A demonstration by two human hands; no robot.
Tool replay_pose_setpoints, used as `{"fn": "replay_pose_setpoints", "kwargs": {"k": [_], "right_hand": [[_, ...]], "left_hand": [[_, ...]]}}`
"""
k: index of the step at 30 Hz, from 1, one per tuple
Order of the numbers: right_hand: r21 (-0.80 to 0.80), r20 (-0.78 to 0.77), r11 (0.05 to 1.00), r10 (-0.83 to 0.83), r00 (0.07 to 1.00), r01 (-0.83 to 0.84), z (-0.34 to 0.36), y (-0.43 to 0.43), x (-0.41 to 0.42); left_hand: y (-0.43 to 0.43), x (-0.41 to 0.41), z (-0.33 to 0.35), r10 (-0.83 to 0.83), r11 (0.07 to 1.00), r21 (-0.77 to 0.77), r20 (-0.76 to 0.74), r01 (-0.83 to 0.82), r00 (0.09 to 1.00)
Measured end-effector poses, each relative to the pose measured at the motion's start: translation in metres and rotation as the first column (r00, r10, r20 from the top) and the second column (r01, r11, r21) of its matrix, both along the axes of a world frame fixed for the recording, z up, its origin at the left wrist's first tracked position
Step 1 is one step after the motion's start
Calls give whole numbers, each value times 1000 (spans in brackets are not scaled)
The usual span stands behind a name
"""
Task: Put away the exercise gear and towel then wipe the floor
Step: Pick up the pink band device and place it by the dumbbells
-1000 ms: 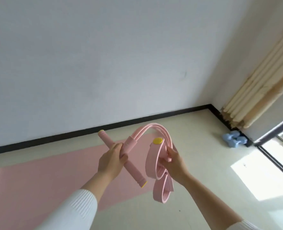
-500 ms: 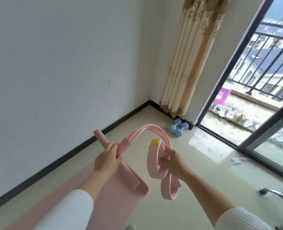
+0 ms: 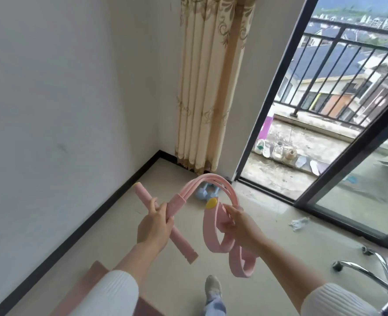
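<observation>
I hold a pink pedal resistance band (image 3: 213, 181) in front of me at waist height. My left hand (image 3: 153, 226) grips its pink foam handle bar, which slants from upper left to lower right. My right hand (image 3: 238, 221) clasps the flat pink foot loops with a yellow button, and the elastic tubes arch between both hands. Two light-blue dumbbells (image 3: 205, 192) lie on the floor in the corner, partly hidden behind the band. A corner of the pink exercise mat (image 3: 83, 290) shows at the bottom left.
A beige curtain (image 3: 209, 87) hangs in the corner beside an open sliding glass door (image 3: 348, 156) onto a balcony with shoes. A chrome chair base (image 3: 375, 277) stands at the right. A crumpled scrap (image 3: 299, 223) lies on the floor. My shoe (image 3: 213, 287) is below.
The view has swung right from the wall and mat toward the corner, curtain and balcony door. Both hands keep the same hold on the band.
</observation>
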State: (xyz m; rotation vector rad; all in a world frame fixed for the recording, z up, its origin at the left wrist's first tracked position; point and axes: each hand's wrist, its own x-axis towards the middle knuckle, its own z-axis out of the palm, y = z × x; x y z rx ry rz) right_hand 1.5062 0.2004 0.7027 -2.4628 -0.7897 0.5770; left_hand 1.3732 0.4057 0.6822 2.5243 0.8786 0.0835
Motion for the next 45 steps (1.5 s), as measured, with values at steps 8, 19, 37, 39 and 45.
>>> {"fn": "replay_pose_setpoints", "kwargs": {"k": [8,19,37,39,45], "right_hand": [[-145,130,987,85,988,-66,-10,65,191],[-214,44,967,148,988,-135,-60,225,318],[-286,61,956,89,994,-68,-415,458,464],[-308,75,948,112,991,-84,-477,473,479],[-281,186,959,81,979,-26,-605,514,525]], "left_hand": [[53,180,-26,100,992,-59,-179,-112,979],[203,315,-54,100,990,-78,-216,-120,971],[438,487,-432,224,914,-304,-175,-270,959],[453,504,-496,196,919,-312,-166,-240,966],[495,556,-656,92,945,-303,-105,-120,990]]}}
